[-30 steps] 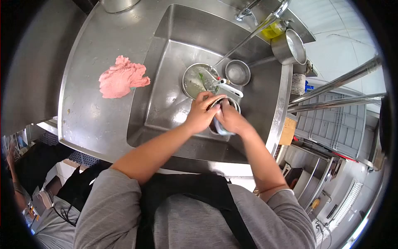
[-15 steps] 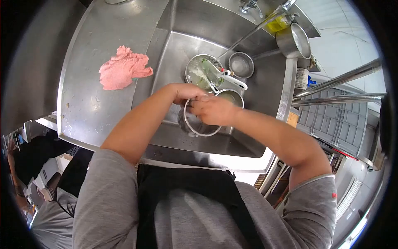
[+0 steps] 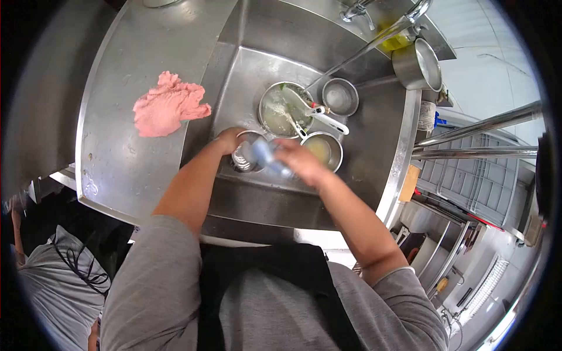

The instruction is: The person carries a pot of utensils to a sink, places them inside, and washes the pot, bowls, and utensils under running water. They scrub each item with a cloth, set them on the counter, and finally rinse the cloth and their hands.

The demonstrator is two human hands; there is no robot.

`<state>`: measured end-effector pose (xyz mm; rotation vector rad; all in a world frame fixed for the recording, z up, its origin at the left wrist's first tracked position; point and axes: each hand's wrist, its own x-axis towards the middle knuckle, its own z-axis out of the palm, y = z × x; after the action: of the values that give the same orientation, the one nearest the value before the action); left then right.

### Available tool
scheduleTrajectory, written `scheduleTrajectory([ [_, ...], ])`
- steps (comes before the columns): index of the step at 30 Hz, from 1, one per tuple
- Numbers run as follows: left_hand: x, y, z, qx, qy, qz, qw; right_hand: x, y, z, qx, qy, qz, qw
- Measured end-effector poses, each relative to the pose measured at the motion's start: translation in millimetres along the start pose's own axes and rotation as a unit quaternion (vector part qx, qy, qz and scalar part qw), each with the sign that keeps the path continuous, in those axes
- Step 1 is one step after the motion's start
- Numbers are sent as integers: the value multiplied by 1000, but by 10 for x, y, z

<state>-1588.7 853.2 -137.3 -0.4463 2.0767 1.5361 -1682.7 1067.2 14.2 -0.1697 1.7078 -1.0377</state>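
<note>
My left hand is closed on the rim of a round metal pot, tilted low in the sink. My right hand grips a blue-and-white thing, smeared by motion, beside the pot's mouth; its kind cannot be made out. Just beyond my hands stands a larger metal pot of cloudy water, with water running into it. Two white-handled utensils lean in it, one green-tinged. Close to my right hand is another metal pot with yellowish liquid.
A small metal bowl stands in the sink. On the left counter lies a pink cloth. A faucet pipe reaches over the sink, and an empty-looking pot sits at the right rim. Another person is at lower left.
My hands have moved apart; the left went left with the pot, now lower in the sink. A blue-and-white thing now shows in my right hand. The view has shifted slightly.
</note>
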Motion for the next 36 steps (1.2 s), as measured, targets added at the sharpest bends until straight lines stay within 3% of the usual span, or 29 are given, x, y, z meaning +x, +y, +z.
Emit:
scheduleTrajectory([
  [1,79,-128,27,172,47,54,983,7,-107,-165,-21,54,-10,998],
  [2,-19,117,11,157,47,9,986,4,-301,-305,75,170,-20,982],
  [3,-72,396,27,156,44,8,987,221,-291,-665,80,224,-70,969],
  [4,-93,687,63,224,123,70,964,325,-449,-949,170,254,-93,948],
  [5,-35,918,149,291,201,134,926,331,-714,-1140,142,278,-154,938],
  [7,278,1186,502,186,224,110,950,420,-971,-1388,68,341,-198,917],
  [9,1000,823,1032,209,208,3,955,276,-1162,-1268,77,325,-142,932],
  [11,1384,702,1401,185,216,-25,958,287,-836,-1218,145,271,-138,941],
  [12,1473,691,1465,160,224,-57,960,195,-699,-1120,293,231,-112,921],
  [13,1470,706,1430,161,225,-55,959,52,-588,-1001,433,184,-85,878],
  [15,1287,837,1289,16,208,-112,972,-338,-429,-908,564,140,-3,814],
  [16,985,1192,1072,-3,172,-179,969,-440,-218,-980,567,138,-3,812],
  [17,767,1309,1010,2,171,-182,968,-500,101,-1086,564,134,11,815],
  [18,570,1352,968,-155,157,-200,955,-519,288,-1119,563,130,24,816],
  [19,360,1389,907,-304,139,-213,918,-533,329,-1066,523,184,29,832],
  [21,-63,1441,708,-252,30,-190,948,-400,488,-898,403,220,-66,886],
  [23,-428,1638,623,-256,20,-201,945,-323,454,-497,190,287,-78,936],
  [24,-558,1716,599,-275,14,-208,939,-300,375,-304,-5,300,-173,938],
  [25,-641,1757,585,-263,11,-207,942,-288,303,-169,-202,303,-257,895],
  [27,-758,1827,575,-281,14,-126,951,-118,231,-212,-240,360,-259,864],
  [29,-832,1949,566,-244,18,-116,963,153,297,-620,-113,435,-156,879],
  [31,-855,2093,540,-275,-24,-147,950,56,393,-399,-144,470,-252,834],
  [33,-845,2038,456,-320,-78,-166,929,-366,29,-104,-158,390,-346,839],
  [34,-841,2012,443,-370,-132,-187,900,-313,101,-228,-177,397,-350,830],
  [35,-877,2033,471,-365,-137,-191,901,-128,202,-425,-163,469,-312,810],
  [36,-917,2080,497,-359,-151,-171,905,57,333,-715,-96,471,-271,834],
])
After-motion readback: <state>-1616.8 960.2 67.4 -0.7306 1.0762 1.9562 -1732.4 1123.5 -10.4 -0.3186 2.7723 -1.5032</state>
